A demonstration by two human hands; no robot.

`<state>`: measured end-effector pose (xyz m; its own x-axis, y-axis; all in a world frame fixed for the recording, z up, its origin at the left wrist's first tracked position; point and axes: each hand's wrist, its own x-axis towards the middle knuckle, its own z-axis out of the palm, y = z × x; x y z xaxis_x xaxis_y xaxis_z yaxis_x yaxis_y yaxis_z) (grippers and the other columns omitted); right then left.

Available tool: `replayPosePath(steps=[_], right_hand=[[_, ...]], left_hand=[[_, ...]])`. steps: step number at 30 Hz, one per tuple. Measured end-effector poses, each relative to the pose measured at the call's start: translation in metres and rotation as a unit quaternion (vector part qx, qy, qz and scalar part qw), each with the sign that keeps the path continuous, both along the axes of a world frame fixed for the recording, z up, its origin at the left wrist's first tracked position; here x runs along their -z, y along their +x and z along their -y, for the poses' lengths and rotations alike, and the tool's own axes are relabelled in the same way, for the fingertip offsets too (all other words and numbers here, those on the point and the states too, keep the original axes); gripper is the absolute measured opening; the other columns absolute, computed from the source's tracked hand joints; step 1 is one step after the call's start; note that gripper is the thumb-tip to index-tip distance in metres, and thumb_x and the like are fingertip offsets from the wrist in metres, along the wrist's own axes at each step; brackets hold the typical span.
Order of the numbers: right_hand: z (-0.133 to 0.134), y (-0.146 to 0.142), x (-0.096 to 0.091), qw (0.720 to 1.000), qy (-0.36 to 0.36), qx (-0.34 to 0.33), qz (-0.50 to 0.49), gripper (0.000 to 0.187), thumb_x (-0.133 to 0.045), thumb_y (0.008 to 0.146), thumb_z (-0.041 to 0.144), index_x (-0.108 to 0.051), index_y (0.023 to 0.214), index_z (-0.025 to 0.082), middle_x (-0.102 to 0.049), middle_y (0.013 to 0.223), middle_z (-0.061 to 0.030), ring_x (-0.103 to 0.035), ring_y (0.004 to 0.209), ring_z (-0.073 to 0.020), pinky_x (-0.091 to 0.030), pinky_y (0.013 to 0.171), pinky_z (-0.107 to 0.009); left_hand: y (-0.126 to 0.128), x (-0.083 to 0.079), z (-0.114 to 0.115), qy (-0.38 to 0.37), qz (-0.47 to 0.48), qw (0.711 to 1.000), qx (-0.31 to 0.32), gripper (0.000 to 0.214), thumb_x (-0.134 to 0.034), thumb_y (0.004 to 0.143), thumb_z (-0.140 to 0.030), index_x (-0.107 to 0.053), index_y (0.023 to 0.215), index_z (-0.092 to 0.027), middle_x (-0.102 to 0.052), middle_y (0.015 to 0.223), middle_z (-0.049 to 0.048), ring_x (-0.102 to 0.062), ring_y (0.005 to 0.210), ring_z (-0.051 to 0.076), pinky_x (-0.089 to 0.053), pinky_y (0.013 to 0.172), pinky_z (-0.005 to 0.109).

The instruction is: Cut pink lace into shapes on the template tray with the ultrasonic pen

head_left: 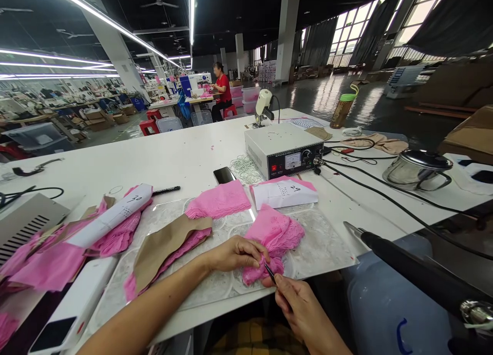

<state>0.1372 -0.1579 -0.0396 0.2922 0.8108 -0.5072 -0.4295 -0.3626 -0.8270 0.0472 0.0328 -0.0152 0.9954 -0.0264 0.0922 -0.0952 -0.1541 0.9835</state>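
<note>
A bunched piece of pink lace fabric (274, 230) lies near the front edge of a clear sheet (323, 242) on the white table. My left hand (239, 253) pinches the fabric's near part between thumb and fingers. Closed around a slim black pointed tool (270, 274) is my right hand (298, 306); the tool's tip meets the lace beside my left fingertips. Whether it is a pair of tweezers I cannot make out. Left of my hands sit a stack of pink lace pieces (218, 199) and a brown paper pattern (167, 247) over more pink lace.
Behind the fabric stands a control box (283, 149) with cables running right. A black-handled metal-tipped tool (408, 267) juts in at the right. A glass mug (414, 171), a bottle (342, 110), a phone (224, 175) and a marker (166, 190) lie around. A person (223, 90) sews farther back.
</note>
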Motion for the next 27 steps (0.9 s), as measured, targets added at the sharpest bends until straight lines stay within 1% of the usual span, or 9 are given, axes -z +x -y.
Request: replayPosePath(steps=[4, 9, 15, 22, 27], right_hand=[[0.0, 0.001, 0.003, 1.0, 0.013, 0.0, 0.006, 0.077, -0.056, 0.057, 0.088, -0.059, 0.08, 0.014, -0.032, 0.049, 0.0096, -0.017, 0.039, -0.0015, -0.008, 0.042, -0.023], [0.001, 0.002, 0.007, 1.0, 0.022, -0.004, 0.006, 0.074, -0.055, 0.061, 0.086, -0.059, 0.081, 0.014, -0.033, 0.05, 0.0093, -0.018, 0.041, -0.002, -0.011, 0.043, -0.024], [-0.001, 0.001, 0.005, 1.0, 0.016, 0.004, 0.006, 0.076, -0.057, 0.057, 0.087, -0.06, 0.079, 0.014, -0.032, 0.048, 0.0094, -0.018, 0.04, -0.0023, -0.01, 0.043, -0.024], [0.001, 0.002, 0.012, 1.0, 0.023, -0.007, -0.003, 0.07, -0.056, 0.066, 0.082, -0.06, 0.084, 0.014, -0.034, 0.051, 0.0088, -0.017, 0.041, -0.0018, -0.007, 0.042, -0.023], [0.002, 0.002, 0.011, 0.999, 0.008, -0.013, -0.028, 0.07, -0.057, 0.064, 0.083, -0.06, 0.087, 0.016, -0.035, 0.053, 0.009, -0.016, 0.039, -0.001, -0.006, 0.04, -0.022]], left_hand=[[0.0, 0.0, 0.0, 0.003, -0.012, 1.0, -0.001, 0.031, -0.067, 0.086, -0.042, -0.073, 0.081, -0.013, -0.07, 0.099, 0.0125, -0.065, 0.092, 0.018, -0.049, 0.086, 0.029], [0.001, -0.002, 0.0, 0.0, 0.001, 1.0, 0.007, 0.029, -0.067, 0.087, -0.04, -0.073, 0.081, -0.012, -0.07, 0.099, 0.0135, -0.065, 0.092, 0.018, -0.05, 0.086, 0.029], [0.001, -0.003, 0.001, 0.009, -0.01, 1.0, 0.003, 0.033, -0.067, 0.086, -0.044, -0.072, 0.08, -0.012, -0.07, 0.099, 0.0135, -0.065, 0.092, 0.019, -0.05, 0.086, 0.03], [0.001, -0.001, 0.0, 0.02, 0.002, 1.0, 0.004, 0.034, -0.065, 0.087, -0.045, -0.072, 0.08, -0.012, -0.07, 0.099, 0.0142, -0.065, 0.092, 0.019, -0.05, 0.087, 0.031], [0.0, 0.001, 0.001, 0.038, 0.007, 0.999, 0.003, 0.034, -0.064, 0.088, -0.044, -0.071, 0.081, -0.012, -0.07, 0.099, 0.0147, -0.065, 0.091, 0.019, -0.05, 0.086, 0.031]])
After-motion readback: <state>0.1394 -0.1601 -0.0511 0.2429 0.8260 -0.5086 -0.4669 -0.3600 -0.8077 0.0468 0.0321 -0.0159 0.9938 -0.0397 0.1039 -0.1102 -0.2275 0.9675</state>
